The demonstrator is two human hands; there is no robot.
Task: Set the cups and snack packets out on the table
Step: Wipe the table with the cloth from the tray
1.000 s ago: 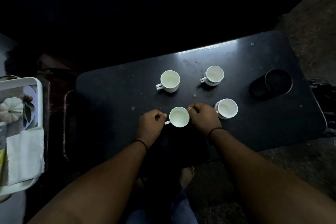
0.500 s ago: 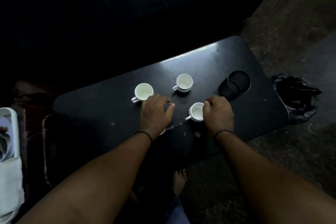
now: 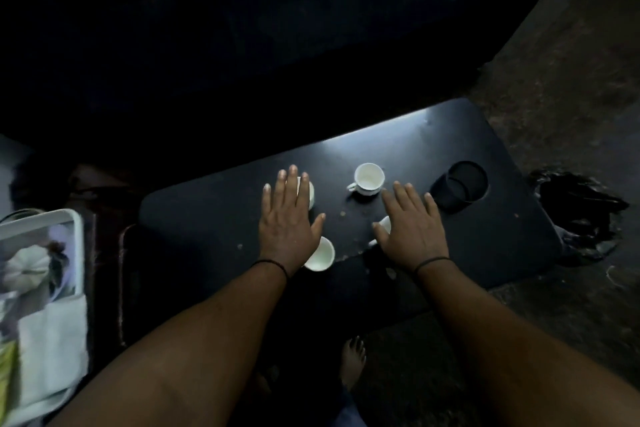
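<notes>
Hovering flat, fingers spread, gripping nothing: left hand (image 3: 289, 218), right hand (image 3: 412, 225); far white cup (image 3: 370, 178) empty on table (image 3: 207, 218)

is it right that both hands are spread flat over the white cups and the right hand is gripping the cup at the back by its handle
Not quite. The head view shows the right hand open and gripping nothing; the back cup stands untouched beyond its fingertips. The rest holds: the left hand is also spread flat over the cups on the black table.
</notes>
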